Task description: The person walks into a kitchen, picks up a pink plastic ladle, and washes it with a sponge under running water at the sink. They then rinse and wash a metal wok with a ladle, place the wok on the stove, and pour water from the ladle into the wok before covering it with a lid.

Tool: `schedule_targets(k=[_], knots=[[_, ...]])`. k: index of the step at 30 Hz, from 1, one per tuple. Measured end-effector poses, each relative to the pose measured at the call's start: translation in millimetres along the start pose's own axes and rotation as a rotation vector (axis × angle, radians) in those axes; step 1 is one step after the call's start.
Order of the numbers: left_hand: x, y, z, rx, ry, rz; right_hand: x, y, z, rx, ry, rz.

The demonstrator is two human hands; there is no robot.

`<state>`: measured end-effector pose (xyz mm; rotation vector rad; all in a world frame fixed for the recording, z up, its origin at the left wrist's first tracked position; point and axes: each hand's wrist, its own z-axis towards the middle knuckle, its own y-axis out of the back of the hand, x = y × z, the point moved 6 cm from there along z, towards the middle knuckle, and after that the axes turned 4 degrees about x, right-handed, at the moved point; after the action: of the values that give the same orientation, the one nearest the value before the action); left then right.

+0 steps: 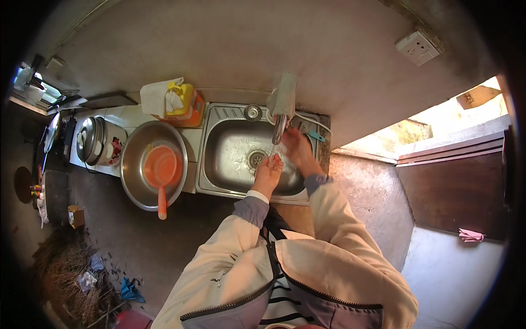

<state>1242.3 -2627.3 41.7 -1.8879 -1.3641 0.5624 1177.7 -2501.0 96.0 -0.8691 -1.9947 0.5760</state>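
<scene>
In the head view, my left hand (269,170) is cupped palm up over a stainless steel sink (228,144), holding nothing. A thin stream of water falls from the metal faucet spout (280,129) onto its fingers. My right hand (301,153) is just right of the spout, blurred, with its fingers stretched toward the faucet and no object visible in it; whether they touch the faucet is unclear. A pale cloth (287,92) wraps the faucet's upper part. Below the hands is the sink drain (258,158), and the basin surface is wet.
Left of the sink, a large metal basin (133,181) holds an orange plastic dipper (162,168). Behind it stands a yellow and orange jug (191,107) with a white cloth (154,98). A floral rice cooker (109,144) is farther left. A teal-handled tool (316,135) lies at the sink's right rim.
</scene>
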Motion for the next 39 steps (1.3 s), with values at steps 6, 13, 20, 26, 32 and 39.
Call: schedule_targets(k=[6, 13, 20, 26, 32, 39], knots=[[14, -29, -30, -0.018, -0.289, 0.886, -76, 13, -25, -0.077, -0.025, -0.126], [-11, -73, -47, 0.511, -0.344, 1.391, -8, 7, -10, 0.029, 0.229, -0.820], [-56, -69, -33, 0.268, -0.344, 2.401, 30, 59, -19, 0.038, 0.352, -1.677], [-108, -100, -31, 0.177, -0.940, 2.337, 68, 13, -29, -0.051, 0.173, -0.949], [-55, -225, -47, 0.287, -0.184, 1.195, 98, -91, -69, 0.136, 0.121, -0.178], [-76, -279, -80, 0.589, -0.494, 0.849, 135, -95, -100, -0.003, 0.521, -0.558]])
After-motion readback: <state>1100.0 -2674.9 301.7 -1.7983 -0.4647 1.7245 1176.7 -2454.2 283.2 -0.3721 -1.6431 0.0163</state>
